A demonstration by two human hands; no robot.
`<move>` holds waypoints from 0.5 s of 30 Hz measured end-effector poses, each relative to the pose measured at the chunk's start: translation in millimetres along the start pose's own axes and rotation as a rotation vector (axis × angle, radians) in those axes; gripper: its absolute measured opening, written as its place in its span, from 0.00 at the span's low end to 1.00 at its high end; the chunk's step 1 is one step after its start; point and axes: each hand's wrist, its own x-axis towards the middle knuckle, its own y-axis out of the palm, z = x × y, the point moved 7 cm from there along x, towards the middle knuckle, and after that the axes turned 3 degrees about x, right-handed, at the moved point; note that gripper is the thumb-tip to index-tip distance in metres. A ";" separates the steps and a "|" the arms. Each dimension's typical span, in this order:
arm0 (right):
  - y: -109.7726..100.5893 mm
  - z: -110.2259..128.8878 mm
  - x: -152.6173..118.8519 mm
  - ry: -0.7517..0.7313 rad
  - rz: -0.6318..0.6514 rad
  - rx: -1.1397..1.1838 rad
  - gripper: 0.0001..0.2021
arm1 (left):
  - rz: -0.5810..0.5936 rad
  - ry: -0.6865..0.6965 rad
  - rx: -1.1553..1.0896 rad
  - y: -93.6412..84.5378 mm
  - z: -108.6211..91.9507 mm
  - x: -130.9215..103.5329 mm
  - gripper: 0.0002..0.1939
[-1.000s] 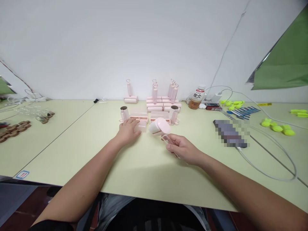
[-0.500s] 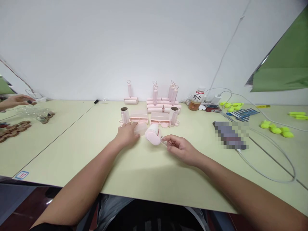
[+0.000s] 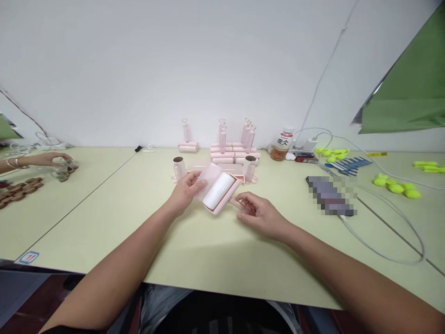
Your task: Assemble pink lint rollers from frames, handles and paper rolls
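A pink lint roller with a white sticky roll is held tilted above the table, its cover swung to the left. My left hand pinches that translucent pale pink cover between thumb and fingers. Around the clear handle, at the roller's lower right, the fingers of my right hand are closed. Just behind stand two brown cardboard-cored rolls, a left roll and a right roll, each with a small pink handle leaning by it. Pink roller cases between them are partly hidden by the held roller.
More pink lint rollers with upright handles line the wall. A drink bottle, a phone with its cable and yellow-green pieces lie to the right. At far left, a co-worker's hand is near brown pieces.
The lint roller has turned so its white roll faces up toward me. My left hand has lifted slightly and now grips the cover. The co-worker's hand has moved right and down.
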 end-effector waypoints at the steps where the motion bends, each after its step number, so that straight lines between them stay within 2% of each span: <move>1: -0.2 -0.4 0.2 0.005 -0.003 0.000 0.15 | 0.007 0.017 0.006 1.8 -1.7 -1.1 0.31; 9: 0.5 -3.3 -0.3 0.009 -0.002 -0.011 0.15 | 0.069 0.155 0.122 7.6 -10.5 -4.4 0.27; 15: -0.3 -5.6 1.2 -0.016 -0.037 -0.148 0.16 | 0.181 0.108 0.153 11.5 -1.9 -3.0 0.26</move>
